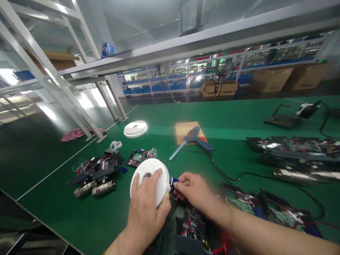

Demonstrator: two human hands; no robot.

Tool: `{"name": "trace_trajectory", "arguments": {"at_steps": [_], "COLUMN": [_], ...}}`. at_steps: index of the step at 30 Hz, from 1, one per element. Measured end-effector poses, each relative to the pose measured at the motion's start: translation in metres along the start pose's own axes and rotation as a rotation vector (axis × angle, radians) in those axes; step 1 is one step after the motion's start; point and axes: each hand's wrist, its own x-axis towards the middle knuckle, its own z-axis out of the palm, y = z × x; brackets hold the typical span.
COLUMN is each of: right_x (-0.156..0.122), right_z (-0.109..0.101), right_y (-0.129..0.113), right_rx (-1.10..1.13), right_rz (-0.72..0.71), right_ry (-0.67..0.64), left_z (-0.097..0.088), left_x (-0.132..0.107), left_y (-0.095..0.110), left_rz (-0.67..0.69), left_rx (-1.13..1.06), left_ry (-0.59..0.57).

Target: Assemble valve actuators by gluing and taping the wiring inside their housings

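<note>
My left hand [145, 209] is wrapped round a white roll of tape [152, 173], holding it on edge above the green mat. Just to its right, my right hand [195, 193] pinches a small blue and white part [174, 181] beside the roll's rim, with dark wires under the fingers. Below both hands lies a black assembly with wires and a circuit board [195, 230]. Whether the blue part is joined to that assembly I cannot tell.
A blue glue gun [198, 140] rests by a cardboard square [183, 129]; its cable runs right. Black assemblies with metal valves [95, 173] lie left, more trays [294, 150] right. A second white roll [135, 128] and a small ring [116, 144] sit further back.
</note>
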Motion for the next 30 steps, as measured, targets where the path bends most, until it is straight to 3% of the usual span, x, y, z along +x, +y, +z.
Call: {"name": "trace_trajectory", "arguments": {"at_steps": [2, 4, 5, 9, 11, 13, 15, 19, 23, 27, 30], "right_x": [0.005, 0.007, 0.007, 0.008, 0.012, 0.016, 0.021, 0.029, 0.035, 0.038, 0.038], "right_z": [-0.001, -0.004, -0.006, -0.013, -0.017, -0.02, -0.024, -0.032, -0.033, -0.031, -0.029], "right_y": [0.004, 0.005, 0.005, 0.002, 0.0, -0.002, -0.005, -0.012, -0.014, -0.011, -0.009], "right_rx": [0.037, 0.047, 0.042, -0.012, -0.045, -0.089, -0.15, -0.306, -0.442, -0.547, -0.666], "right_rz": [0.044, 0.037, 0.017, -0.096, -0.151, -0.21, -0.275, -0.41, -0.536, -0.647, -0.732], "right_ry": [-0.02, -0.038, -0.045, -0.102, -0.153, -0.22, -0.291, -0.408, -0.5, -0.579, -0.628], "left_z": [-0.012, -0.025, -0.03, -0.031, -0.026, -0.024, -0.026, -0.033, -0.029, -0.011, -0.001], "left_x": [0.0, -0.004, -0.008, -0.04, -0.055, -0.063, -0.059, -0.029, -0.004, 0.004, 0.005], "left_y": [-0.006, -0.022, -0.034, -0.09, -0.111, -0.119, -0.113, -0.075, -0.041, -0.038, -0.043], "left_rz": [0.025, -0.011, -0.044, -0.21, -0.222, -0.198, -0.195, -0.13, 0.039, 0.061, 0.133], "left_rx": [-0.013, 0.024, 0.058, 0.161, 0.16, 0.135, 0.135, 0.063, -0.319, -0.289, -0.241], "left_ry": [0.146, 0.152, 0.089, -0.356, -0.503, -0.603, -0.627, -0.477, -0.599, -0.723, -0.737]}}
